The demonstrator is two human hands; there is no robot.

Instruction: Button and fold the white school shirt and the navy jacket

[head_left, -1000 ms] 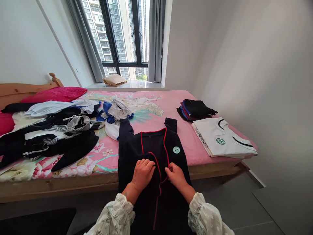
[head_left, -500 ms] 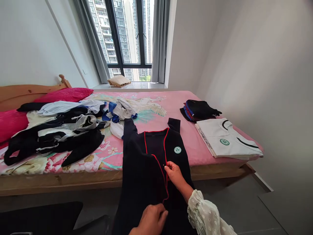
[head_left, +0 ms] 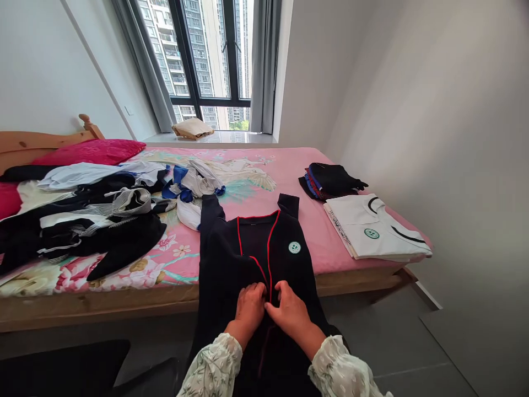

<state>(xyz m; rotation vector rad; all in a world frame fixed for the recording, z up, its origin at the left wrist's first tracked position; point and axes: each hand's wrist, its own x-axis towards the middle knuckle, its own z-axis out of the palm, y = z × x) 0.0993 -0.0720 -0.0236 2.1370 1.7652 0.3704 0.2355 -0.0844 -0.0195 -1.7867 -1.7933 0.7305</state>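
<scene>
A dark navy jacket [head_left: 231,259] with red piping and a round green badge lies over the near edge of the bed [head_left: 289,171] and hangs toward the floor. My left hand [head_left: 249,306] and my right hand [head_left: 289,310] meet at the jacket's front opening. Both pinch the red-trimmed edges where the two front panels join. The fingertips are curled in and partly hidden against the dark cloth.
A heap of black, white and striped clothes [head_left: 82,220] covers the bed's left half beside a pink pillow [head_left: 91,151]. Folded white shirts [head_left: 376,231] and a dark folded stack [head_left: 330,181] sit at the right. A beige bundle [head_left: 192,128] rests on the windowsill.
My left hand, low at the frame's bottom half a second ago, has come back up to the jacket's front beside my right hand. The red-trimmed front edges now lie closer together.
</scene>
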